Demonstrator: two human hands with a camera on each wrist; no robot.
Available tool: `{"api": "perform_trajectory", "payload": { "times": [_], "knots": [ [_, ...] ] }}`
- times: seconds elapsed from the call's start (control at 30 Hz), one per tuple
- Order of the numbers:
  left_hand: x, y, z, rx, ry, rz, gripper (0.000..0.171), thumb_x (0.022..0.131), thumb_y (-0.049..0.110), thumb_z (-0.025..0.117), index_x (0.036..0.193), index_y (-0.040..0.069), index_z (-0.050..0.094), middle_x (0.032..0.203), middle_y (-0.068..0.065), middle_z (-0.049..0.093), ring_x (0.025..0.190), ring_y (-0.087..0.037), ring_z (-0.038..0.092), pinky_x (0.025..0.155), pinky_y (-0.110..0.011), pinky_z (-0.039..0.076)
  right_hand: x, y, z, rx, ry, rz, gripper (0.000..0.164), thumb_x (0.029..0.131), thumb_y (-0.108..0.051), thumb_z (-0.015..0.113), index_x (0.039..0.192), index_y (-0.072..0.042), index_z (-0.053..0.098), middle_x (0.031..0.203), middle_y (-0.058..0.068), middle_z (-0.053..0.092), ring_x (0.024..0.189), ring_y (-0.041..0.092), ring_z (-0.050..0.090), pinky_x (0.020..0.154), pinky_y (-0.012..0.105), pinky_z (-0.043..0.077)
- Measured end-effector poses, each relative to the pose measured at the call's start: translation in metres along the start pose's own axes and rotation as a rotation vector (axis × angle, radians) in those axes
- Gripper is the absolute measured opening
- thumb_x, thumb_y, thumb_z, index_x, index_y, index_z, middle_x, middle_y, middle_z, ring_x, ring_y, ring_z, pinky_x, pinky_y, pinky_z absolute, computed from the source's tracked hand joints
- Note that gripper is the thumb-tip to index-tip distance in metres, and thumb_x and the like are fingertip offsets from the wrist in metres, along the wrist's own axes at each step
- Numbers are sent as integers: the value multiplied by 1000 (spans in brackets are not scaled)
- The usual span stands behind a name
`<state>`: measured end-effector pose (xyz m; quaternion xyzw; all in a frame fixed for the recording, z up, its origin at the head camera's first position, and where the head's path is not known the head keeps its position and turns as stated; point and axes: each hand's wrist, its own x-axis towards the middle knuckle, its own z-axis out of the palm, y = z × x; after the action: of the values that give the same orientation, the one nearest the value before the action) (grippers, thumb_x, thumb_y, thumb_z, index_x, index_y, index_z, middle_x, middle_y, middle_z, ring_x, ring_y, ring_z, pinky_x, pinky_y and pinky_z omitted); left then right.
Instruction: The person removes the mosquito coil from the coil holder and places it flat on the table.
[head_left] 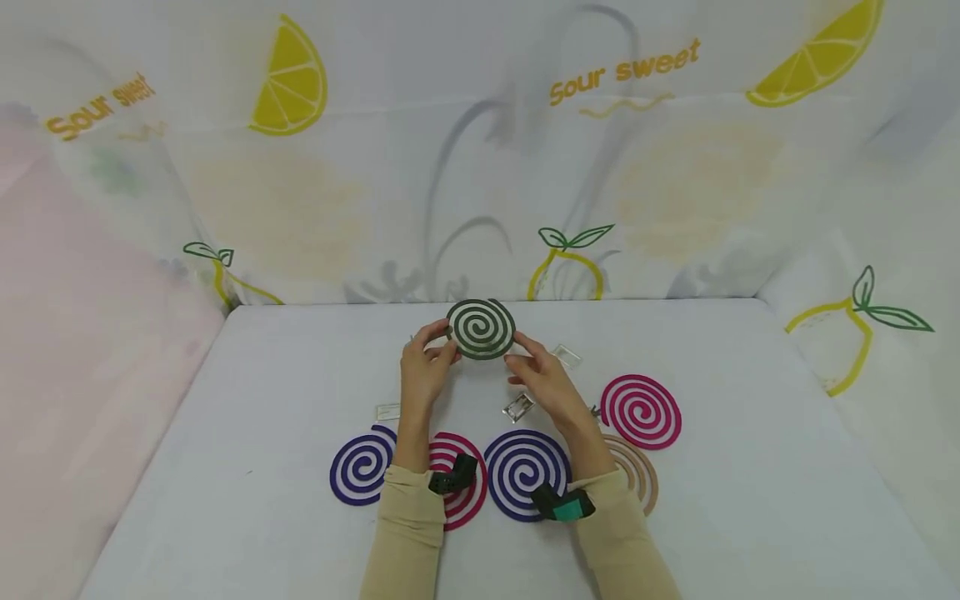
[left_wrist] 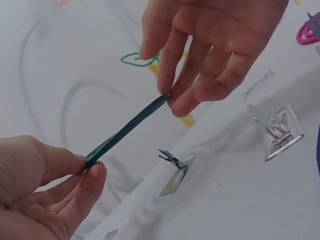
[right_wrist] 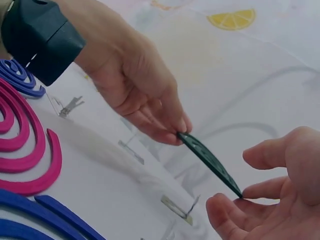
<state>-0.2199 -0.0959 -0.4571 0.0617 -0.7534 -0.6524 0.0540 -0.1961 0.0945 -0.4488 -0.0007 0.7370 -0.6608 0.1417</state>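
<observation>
A dark green mosquito coil is held up over the back of the table, between both hands. My left hand pinches its left edge between thumb and fingers, as the left wrist view also shows. At the opposite edge, fingers of my right hand touch the rim; in the right wrist view that thumb stands away from the coil. Seen edge-on from both wrists, the coil looks thin and slightly bowed. Below the hands lies a small metal coil stand with raised prongs.
Nearer the front lie blue coils, a pink-red coil and a tan coil, partly covered by the forearms. Another pink coil lies at right. More metal stands are spread about. A printed cloth backdrop rises behind the table.
</observation>
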Motion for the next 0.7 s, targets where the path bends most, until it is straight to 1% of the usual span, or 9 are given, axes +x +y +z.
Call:
{"api": "perform_trajectory", "payload": {
  "times": [0.13, 0.27, 0.33, 0.43, 0.57, 0.7],
  "knots": [
    [-2, 10, -14, -15, -2, 28, 38, 89, 1, 60, 126, 6, 56, 124, -12, 58, 92, -24, 67, 72, -21, 56, -1, -4, 8, -25, -14, -36, 53, 97, -21, 51, 147, -15, 33, 134, 23, 53, 109, 41, 58, 99, 43, 44],
    [-7, 15, -30, -26, -16, 17, 43, 89, 1, 59, 131, 8, 52, 125, -11, 56, 94, -21, 66, 74, -22, 56, -4, -3, 19, -50, -31, -71, 53, 97, -19, 51, 146, -13, 34, 134, 22, 52, 115, 38, 56, 100, 44, 43],
    [-9, 16, -38, -6, -27, 9, 46, 90, 2, 59, 134, 10, 50, 126, -11, 56, 93, -18, 66, 74, -22, 56, -5, -3, 25, -62, -32, -80, 52, 96, -19, 52, 146, -13, 35, 135, 19, 52, 118, 34, 55, 100, 45, 43],
    [-9, 18, -50, 42, -43, 22, 47, 90, 5, 59, 136, 10, 50, 127, -11, 56, 92, -17, 67, 74, -22, 55, -5, -5, 34, -68, -34, -101, 51, 96, -17, 53, 144, -14, 38, 137, 15, 50, 120, 31, 54, 100, 45, 43],
    [-11, 21, -67, 102, -50, 27, 47, 91, 8, 59, 137, 12, 50, 128, -8, 57, 90, -17, 69, 72, -18, 53, -4, -7, 44, -98, -56, -104, 49, 96, -18, 52, 144, -18, 39, 145, 7, 43, 124, 26, 51, 101, 46, 42],
    [-16, 20, -85, 141, -31, 11, 47, 92, 9, 58, 138, 16, 48, 130, -6, 55, 92, -16, 68, 71, -16, 51, -5, -11, 57, -144, -95, -137, 50, 96, -18, 53, 143, -17, 40, 147, 4, 40, 128, 24, 48, 102, 48, 39]
  ]
}}
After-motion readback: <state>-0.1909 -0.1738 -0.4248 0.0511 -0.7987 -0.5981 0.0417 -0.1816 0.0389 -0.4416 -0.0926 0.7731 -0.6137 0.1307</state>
